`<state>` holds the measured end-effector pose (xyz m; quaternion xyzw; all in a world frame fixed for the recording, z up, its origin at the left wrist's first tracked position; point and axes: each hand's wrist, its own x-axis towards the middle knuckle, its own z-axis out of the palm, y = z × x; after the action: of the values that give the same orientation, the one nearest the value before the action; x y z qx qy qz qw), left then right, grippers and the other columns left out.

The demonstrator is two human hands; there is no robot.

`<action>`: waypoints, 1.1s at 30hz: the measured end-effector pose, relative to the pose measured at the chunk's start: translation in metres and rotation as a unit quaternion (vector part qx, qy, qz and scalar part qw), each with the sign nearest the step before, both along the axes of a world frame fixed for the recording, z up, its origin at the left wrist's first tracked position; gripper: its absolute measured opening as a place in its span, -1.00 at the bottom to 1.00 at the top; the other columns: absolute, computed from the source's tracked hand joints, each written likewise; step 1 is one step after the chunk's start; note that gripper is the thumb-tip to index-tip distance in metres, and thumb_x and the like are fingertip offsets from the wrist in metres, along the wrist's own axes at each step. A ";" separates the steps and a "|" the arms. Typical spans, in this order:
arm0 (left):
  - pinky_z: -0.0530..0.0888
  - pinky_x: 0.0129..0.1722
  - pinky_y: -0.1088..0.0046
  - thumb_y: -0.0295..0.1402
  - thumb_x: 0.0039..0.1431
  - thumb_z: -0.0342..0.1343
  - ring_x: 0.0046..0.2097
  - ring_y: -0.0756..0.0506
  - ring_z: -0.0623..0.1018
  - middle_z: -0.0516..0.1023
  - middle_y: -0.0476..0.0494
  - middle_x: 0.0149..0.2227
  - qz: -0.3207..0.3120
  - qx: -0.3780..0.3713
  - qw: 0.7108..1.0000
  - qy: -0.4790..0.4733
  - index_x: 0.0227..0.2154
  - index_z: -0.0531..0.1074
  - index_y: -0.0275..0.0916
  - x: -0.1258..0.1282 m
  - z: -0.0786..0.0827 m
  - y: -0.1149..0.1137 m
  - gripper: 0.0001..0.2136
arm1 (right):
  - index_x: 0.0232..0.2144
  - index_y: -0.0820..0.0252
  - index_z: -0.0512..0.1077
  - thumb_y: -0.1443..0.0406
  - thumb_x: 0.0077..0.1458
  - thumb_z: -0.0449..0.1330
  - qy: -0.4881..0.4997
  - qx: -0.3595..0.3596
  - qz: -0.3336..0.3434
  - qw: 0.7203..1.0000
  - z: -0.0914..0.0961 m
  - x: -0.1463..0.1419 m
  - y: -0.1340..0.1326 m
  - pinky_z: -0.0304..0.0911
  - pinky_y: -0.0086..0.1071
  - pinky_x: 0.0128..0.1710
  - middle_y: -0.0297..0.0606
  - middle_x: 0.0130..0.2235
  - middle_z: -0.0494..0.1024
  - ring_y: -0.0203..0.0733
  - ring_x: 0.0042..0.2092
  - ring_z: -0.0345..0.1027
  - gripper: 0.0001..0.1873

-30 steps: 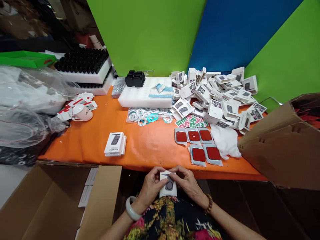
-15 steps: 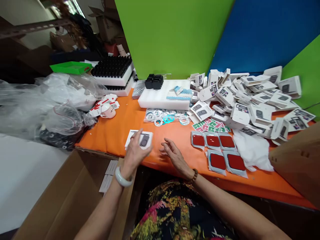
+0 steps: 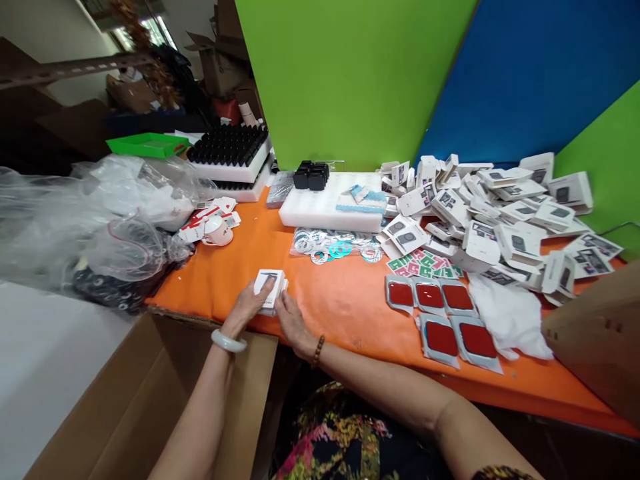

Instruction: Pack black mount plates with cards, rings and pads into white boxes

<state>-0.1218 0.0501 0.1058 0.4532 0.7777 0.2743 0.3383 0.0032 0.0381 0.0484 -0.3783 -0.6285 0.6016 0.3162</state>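
Head view, lower centre: left hand point(image 3: 249, 305) and right hand point(image 3: 291, 321) clasp small stack of white boxes point(image 3: 270, 290); probably light, stiff card, best squeezed by side edges.

A small stack of white retail boxes point(image 3: 270, 291) sits on the orange table point(image 3: 340, 300), close to its near edge. The top box lies flat, face up, with a dark printed mark on its lid.

No legible text on the small white boxes point(image 3: 271, 291) or packets point(image 3: 423, 265).
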 end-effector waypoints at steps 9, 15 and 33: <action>0.45 -0.23 0.28 0.14 -0.05 0.07 -0.26 -0.21 0.55 0.58 -0.24 -0.28 0.009 -0.022 1.000 -0.021 -0.05 0.41 -0.36 -0.015 -0.012 0.005 -0.33 | 0.12 0.21 0.22 0.22 0.12 0.08 -0.097 0.079 -0.003 0.992 0.009 0.075 0.057 0.25 -0.10 -0.01 -0.02 0.09 0.36 0.01 0.01 0.32 -0.49; 0.31 0.11 0.12 -0.01 0.04 0.09 0.13 -0.32 0.37 0.32 -0.44 0.15 0.120 0.172 0.970 0.121 0.17 0.19 -0.36 0.015 0.007 -0.009 -0.30 | 0.06 0.30 0.23 0.32 0.01 0.20 -0.394 0.279 -0.252 0.839 0.023 0.202 0.158 0.02 0.05 0.05 0.19 0.14 0.20 0.24 0.13 0.03 -0.46; 0.26 0.19 0.17 -0.24 -0.01 0.25 0.20 -0.22 0.31 0.34 -0.25 0.14 -0.125 0.230 0.964 -0.042 0.11 0.23 -0.15 0.158 -0.016 -0.031 -0.40 | -0.47 0.17 0.30 0.35 0.04 0.00 -0.259 0.305 -0.349 0.848 0.078 0.230 0.136 0.22 -0.32 -0.28 -0.26 -0.41 0.41 -0.21 -0.34 0.27 -0.90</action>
<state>0.0363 0.0188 0.0900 0.6001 0.6162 0.4202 0.2892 0.2328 0.1746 0.1264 -0.5991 -0.6660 0.1104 0.4305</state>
